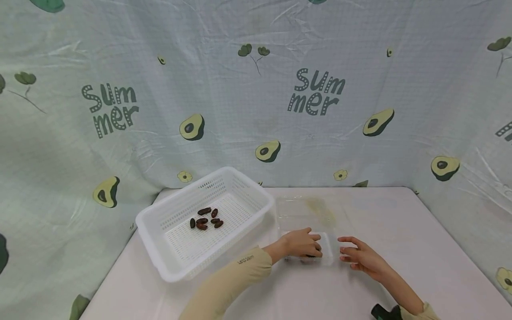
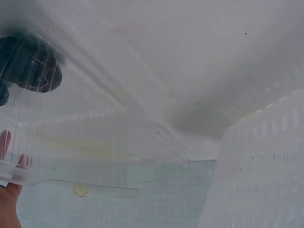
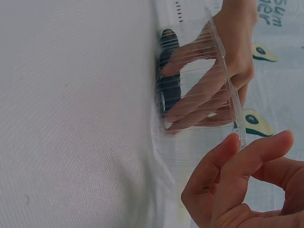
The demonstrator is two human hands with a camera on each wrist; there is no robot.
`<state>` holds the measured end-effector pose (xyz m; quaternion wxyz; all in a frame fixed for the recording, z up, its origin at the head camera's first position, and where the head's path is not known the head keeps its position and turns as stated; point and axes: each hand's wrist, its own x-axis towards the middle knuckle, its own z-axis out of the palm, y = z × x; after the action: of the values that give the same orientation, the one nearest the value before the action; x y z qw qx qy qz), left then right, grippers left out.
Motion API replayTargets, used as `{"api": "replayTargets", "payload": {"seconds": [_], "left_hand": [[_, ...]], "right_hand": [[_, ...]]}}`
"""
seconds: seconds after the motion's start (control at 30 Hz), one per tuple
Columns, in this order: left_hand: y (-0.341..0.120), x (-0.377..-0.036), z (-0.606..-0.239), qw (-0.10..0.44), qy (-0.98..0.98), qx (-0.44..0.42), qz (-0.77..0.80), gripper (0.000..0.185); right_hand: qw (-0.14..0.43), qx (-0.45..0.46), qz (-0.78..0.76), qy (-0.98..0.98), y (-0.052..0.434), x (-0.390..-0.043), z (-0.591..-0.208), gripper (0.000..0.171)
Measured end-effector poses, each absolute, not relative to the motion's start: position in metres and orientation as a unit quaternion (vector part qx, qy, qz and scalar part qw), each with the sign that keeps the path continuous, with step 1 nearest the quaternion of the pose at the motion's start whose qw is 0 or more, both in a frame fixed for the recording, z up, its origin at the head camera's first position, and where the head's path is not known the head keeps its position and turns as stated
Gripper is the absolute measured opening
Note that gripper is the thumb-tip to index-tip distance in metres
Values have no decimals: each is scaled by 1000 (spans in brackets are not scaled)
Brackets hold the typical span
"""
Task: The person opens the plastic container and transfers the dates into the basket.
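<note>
A clear hinged plastic box [image 1: 327,249] lies on the table with its lid [image 1: 292,209] folded back at the far side. My left hand [image 1: 300,244] reaches down into it. Through the clear wall in the right wrist view, the left thumb and fingers [image 3: 204,95] curl around a dark date [image 3: 170,92]; another date [image 3: 168,40] lies alongside. Just right of the box is my right hand [image 1: 362,258], with loosely bent fingers and nothing in its grasp. Its fingertips are close to the rim [image 3: 237,109]; whether they touch is unclear.
A white perforated plastic basket [image 1: 168,262] stands to the left, close beside the box, with several dates [image 1: 202,221] on its floor. The white table [image 1: 400,213] meets a patterned sheet [image 1: 224,89] behind. A dark device [image 1: 384,312] is on the right wrist.
</note>
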<state>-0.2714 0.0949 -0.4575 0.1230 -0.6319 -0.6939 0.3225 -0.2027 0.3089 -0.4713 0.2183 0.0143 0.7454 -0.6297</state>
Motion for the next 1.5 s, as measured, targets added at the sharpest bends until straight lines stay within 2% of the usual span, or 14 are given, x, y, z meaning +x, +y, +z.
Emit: {"api": "replayTargets", "payload": {"seconds": [0.23, 0.77, 1.07, 1.5], "left_hand": [[93, -273, -460, 165, -684, -635, 319, 20], [81, -271, -452, 213, -689, -611, 326, 24], [66, -266, -432, 253, -704, -591, 301, 22], [53, -259, -396, 267, -710, -603, 249, 24]], "right_hand": [[214, 21, -622, 753, 307, -203, -472, 57], [218, 27, -618, 755, 306, -205, -472, 57], [220, 31, -619, 753, 306, -203, -472, 58], [220, 30, -616, 756, 308, -203, -473, 58]]}}
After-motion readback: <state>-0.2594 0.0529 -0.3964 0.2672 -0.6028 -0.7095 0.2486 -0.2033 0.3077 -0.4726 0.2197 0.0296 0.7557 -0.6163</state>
